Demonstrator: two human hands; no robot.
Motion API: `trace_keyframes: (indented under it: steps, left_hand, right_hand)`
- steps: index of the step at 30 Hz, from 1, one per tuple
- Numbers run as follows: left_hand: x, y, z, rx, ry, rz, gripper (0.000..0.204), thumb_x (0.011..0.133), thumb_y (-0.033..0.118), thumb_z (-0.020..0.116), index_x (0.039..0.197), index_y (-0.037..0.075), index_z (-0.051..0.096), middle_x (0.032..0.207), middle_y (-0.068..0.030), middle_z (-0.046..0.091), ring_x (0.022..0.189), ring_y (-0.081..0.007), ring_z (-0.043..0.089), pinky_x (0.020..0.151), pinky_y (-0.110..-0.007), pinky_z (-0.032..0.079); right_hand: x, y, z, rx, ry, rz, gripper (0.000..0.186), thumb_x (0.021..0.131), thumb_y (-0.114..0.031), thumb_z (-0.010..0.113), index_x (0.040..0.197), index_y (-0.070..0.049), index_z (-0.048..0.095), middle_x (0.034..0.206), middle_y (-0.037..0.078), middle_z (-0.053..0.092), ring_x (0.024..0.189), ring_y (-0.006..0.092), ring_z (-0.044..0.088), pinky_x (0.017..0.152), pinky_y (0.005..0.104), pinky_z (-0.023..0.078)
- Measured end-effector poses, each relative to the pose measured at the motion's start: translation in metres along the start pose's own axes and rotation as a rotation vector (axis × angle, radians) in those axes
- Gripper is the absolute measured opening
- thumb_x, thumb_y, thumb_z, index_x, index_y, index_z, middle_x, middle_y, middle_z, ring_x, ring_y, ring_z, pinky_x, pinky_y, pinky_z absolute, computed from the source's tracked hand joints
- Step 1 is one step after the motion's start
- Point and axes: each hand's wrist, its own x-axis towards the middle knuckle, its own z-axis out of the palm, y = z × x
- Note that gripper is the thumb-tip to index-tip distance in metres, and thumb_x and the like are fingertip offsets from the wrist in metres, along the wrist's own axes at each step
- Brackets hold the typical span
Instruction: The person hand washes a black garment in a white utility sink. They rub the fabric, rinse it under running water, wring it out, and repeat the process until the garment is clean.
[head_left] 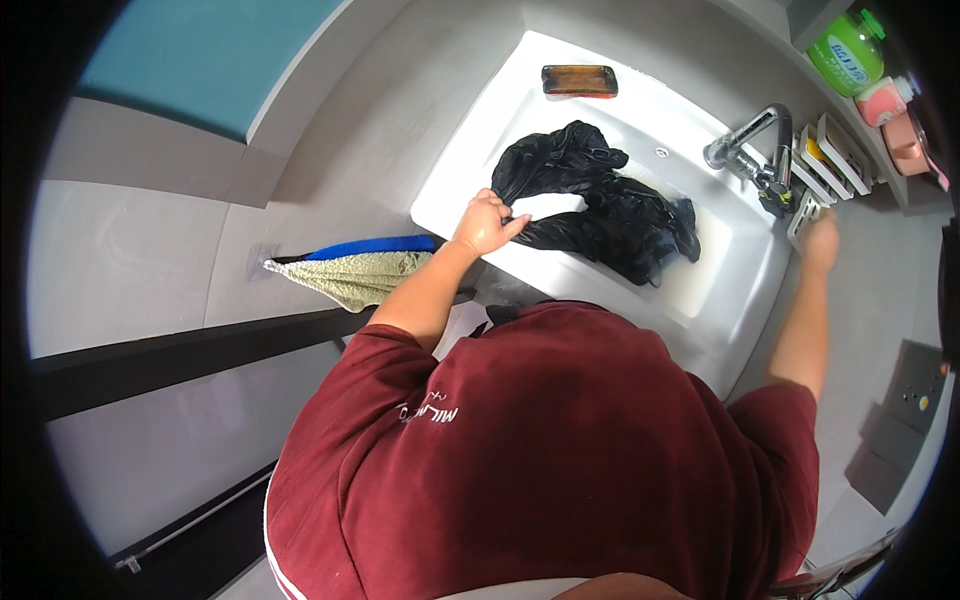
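A wet black garment (pixel 565 165) with a white patch (pixel 548 206) lies bunched in the white sink (pixel 480 130), partly in cloudy water. At the sink's left rim my left hand (pixel 487 222) is closed on the garment's edge, its thumb by the white patch. My right hand (pixel 822 242) reaches out to the right, past the sink's rim. Its fingers are closed at a white slotted holder (pixel 803 215) below the tap; part of them is hidden and slightly blurred.
A chrome tap (pixel 755 140) arches over the sink's right side. A brown soap dish or brush (pixel 580 81) rests on the far rim. White racks (pixel 830 160), a green bottle (pixel 848 60) and a pink pot (pixel 905 143) stand at right. A yellowish towel (pixel 350 277) hangs at left.
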Motion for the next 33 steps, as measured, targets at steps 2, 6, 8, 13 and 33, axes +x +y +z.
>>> trace_keyframes:
  steps: [2, 6, 8, 13, 33]
  left_hand:
    - [-0.001, 0.001, -0.012, 0.023, 0.079, -0.139, 0.039, 0.078, 0.035, 0.075, 0.059, 0.003, 0.064, 0.064, -0.0146, 0.061, 0.072, -0.0349, 0.06, 0.07, -0.042, 0.051]
    - [0.004, 0.005, -0.031, 0.042, -0.003, -0.444, 0.058, 0.076, 0.046, 0.074, 0.115, 0.007, 0.06, 0.091, -0.0141, 0.069, 0.089, -0.0314, 0.067, 0.08, -0.043, 0.051]
    - [0.013, 0.017, -0.037, 0.173, -0.068, -0.523, 0.064, 0.077, 0.052, 0.072, 0.121, 0.008, 0.057, 0.102, -0.0129, 0.069, 0.097, -0.0293, 0.066, 0.089, -0.047, 0.045]
    - [0.047, 0.024, -0.038, 0.396, -0.505, -0.627, 0.067, 0.085, 0.06, 0.063, 0.132, 0.013, 0.055, 0.111, -0.0103, 0.069, 0.108, -0.0277, 0.064, 0.097, -0.049, 0.04]
    - [0.038, 0.01, -0.015, 0.132, -0.196, -0.33, 0.06, 0.071, 0.025, 0.073, 0.126, 0.01, 0.057, 0.128, -0.0223, 0.052, 0.118, -0.0395, 0.052, 0.099, -0.046, 0.046]
  right_hand:
    - [-0.018, 0.004, -0.009, 0.133, 0.126, 0.081, 0.024, 0.093, -0.016, 0.046, 0.114, -0.008, 0.056, 0.105, 0.024, 0.068, 0.097, 0.0442, 0.064, 0.082, 0.0497, 0.051]
    - [-0.067, 0.024, 0.02, 0.567, -0.153, 0.043, 0.024, 0.09, -0.013, 0.052, 0.112, -0.009, 0.059, 0.091, 0.019, 0.069, 0.079, 0.0325, 0.067, 0.071, 0.0429, 0.052]
    - [-0.123, -0.032, 0.022, 0.754, -0.366, -0.064, 0.02, 0.091, -0.013, 0.052, 0.108, -0.009, 0.062, 0.083, 0.011, 0.067, 0.068, 0.0208, 0.062, 0.061, 0.0356, 0.05]
    - [-0.168, -0.189, 0.035, 0.879, -0.817, -0.259, 0.025, 0.086, -0.023, 0.071, 0.101, -0.004, 0.063, 0.075, 0.008, 0.065, 0.061, 0.0151, 0.06, 0.051, 0.0307, 0.047]
    - [-0.165, -0.369, 0.077, 0.442, -0.663, -0.502, 0.062, 0.088, -0.046, 0.067, 0.135, -0.008, 0.052, 0.13, 0.022, 0.054, 0.118, 0.0352, 0.057, 0.099, 0.0426, 0.048]
